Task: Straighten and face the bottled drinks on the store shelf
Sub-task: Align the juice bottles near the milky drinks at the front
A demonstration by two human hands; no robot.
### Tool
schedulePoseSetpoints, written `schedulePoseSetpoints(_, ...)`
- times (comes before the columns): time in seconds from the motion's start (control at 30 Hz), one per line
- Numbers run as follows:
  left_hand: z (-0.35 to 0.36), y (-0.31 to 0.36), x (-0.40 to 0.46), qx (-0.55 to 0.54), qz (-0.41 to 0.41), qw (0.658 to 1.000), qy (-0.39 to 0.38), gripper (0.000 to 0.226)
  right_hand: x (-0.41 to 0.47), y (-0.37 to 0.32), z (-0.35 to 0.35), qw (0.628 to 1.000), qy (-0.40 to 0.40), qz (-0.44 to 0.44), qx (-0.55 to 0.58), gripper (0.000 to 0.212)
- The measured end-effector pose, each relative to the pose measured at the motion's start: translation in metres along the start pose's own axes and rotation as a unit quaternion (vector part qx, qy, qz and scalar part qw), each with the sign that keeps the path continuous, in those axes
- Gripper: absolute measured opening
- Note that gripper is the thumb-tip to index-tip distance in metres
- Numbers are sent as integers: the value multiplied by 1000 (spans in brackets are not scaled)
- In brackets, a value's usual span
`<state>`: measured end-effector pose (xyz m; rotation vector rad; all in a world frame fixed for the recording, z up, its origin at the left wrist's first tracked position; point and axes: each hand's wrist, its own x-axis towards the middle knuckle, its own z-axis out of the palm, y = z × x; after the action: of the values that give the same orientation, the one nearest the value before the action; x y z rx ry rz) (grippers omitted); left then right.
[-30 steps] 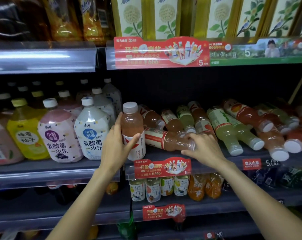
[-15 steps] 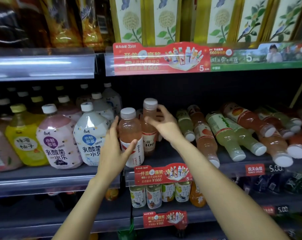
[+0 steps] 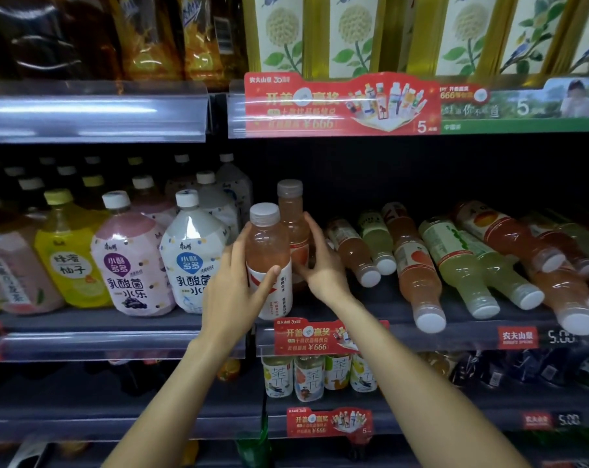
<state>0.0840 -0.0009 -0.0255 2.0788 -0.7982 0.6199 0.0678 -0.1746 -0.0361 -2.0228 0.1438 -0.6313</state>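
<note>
Two pink drink bottles stand upright at the left end of the middle shelf (image 3: 455, 336). My left hand (image 3: 234, 285) grips the front bottle (image 3: 268, 251), thumb across its white label. Just behind it stands the second bottle (image 3: 292, 214), and my right hand (image 3: 323, 265) holds that one by its lower body. To the right, several pink, orange and pale green bottles lie on their sides with caps toward me, among them a pink bottle (image 3: 416, 271) and a green bottle (image 3: 455, 265).
Round white, pink and yellow bottles (image 3: 191, 255) stand upright on the neighbouring shelf to the left. The shelf above carries a red promotional strip (image 3: 340, 103) and flowered cartons. Small tea bottles (image 3: 308, 376) stand on the shelf below, under a red tag.
My right hand picked a lying bottle off the shelf, stood it upright behind the front bottle and now holds its lower body. My left hand kept its grip on the front bottle.
</note>
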Motion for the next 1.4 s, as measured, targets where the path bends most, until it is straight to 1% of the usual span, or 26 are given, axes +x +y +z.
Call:
schedulePoseSetpoints(0.13, -2, -1, 1, -1, -1, 1000, -5, 71, 11, 1, 4, 996, -82, 7, 35, 86)
schedulePoseSetpoints(0.23, -3, -1, 1, -2, -2, 1000, -7, 71, 14, -2, 1, 992, -122, -8, 21, 88)
schedulePoseSetpoints(0.3, -3, -2, -1, -2, -2, 1000, -4, 71, 10, 1, -6, 991, -127, -29, 13, 83)
schedulePoseSetpoints(0.33, -3, -2, -1, -3, -2, 1000, -5, 71, 5, 4, -12, 995, -98, -32, -2, 80)
schedulePoseSetpoints(0.37, -3, -2, -2, -3, -3, 1000, -6, 72, -2, 9, -19, 998, -45, -35, -35, 73)
schedulePoseSetpoints(0.4, -2, -1, -3, -3, -5, 1000, -8, 72, -9, 15, -27, 994, 20, -48, -92, 63)
schedulePoseSetpoints(0.43, -1, -1, -3, -2, -9, 1000, -9, 72, -17, 20, -34, 980, 77, -70, -172, 52)
schedulePoseSetpoints(0.47, 0, 0, -3, 1, -14, 1000, -11, 73, -23, 24, -40, 956, 109, -91, -255, 44)
schedulePoseSetpoints(0.5, 1, 0, -3, 5, -17, 1000, -11, 73, -26, 29, -43, 933, 116, -109, -322, 39)
schedulePoseSetpoints(0.57, 1, 2, -5, 8, -22, 1000, -12, 73, -20, 34, -40, 906, 72, -114, -401, 40)
schedulePoseSetpoints(0.67, 1, 2, -5, 11, -27, 1000, -6, 73, 0, 33, -26, 887, -27, -67, -456, 53)
schedulePoseSetpoints(0.73, 2, 2, -5, 14, -23, 1000, -7, 73, 11, 33, -19, 873, -31, -47, -484, 56)
schedulePoseSetpoints(0.83, 2, 1, -5, 15, -27, 1000, -6, 73, 11, 33, -16, 861, -3, -50, -506, 47)
schedulePoseSetpoints(0.93, 2, 0, -5, 11, -32, 999, -4, 74, -7, 32, -20, 872, 31, -96, -479, 42)
schedulePoseSetpoints(1.03, 4, 1, -7, 5, -30, 1000, 4, 75, -38, 23, -32, 898, 86, -102, -420, 43)
schedulePoseSetpoints(1.1, 4, 2, -7, 1, -32, 999, 9, 75, -55, 11, -41, 929, 159, -95, -319, 42)
schedulePoseSetpoints(1.17, 3, 2, -8, -6, -38, 999, 14, 76, -63, -6, -47, 951, 231, -106, -177, 41)
schedulePoseSetpoints(1.2, 3, 2, -8, -9, -39, 999, 16, 76, -63, -14, -49, 951, 255, -118, -126, 41)
schedulePoseSetpoints(1.27, 3, 2, -8, -13, -40, 999, 17, 76, -59, -30, -53, 947, 276, -145, -77, 41)
schedulePoseSetpoints(1.33, 3, 2, -8, -14, -42, 999, 17, 76, -52, -45, -55, 941, 276, -178, -78, 39)
schedulePoseSetpoints(1.4, 4, 2, -7, -8, -45, 999, 14, 76, -45, -55, -55, 934, 270, -206, -107, 35)
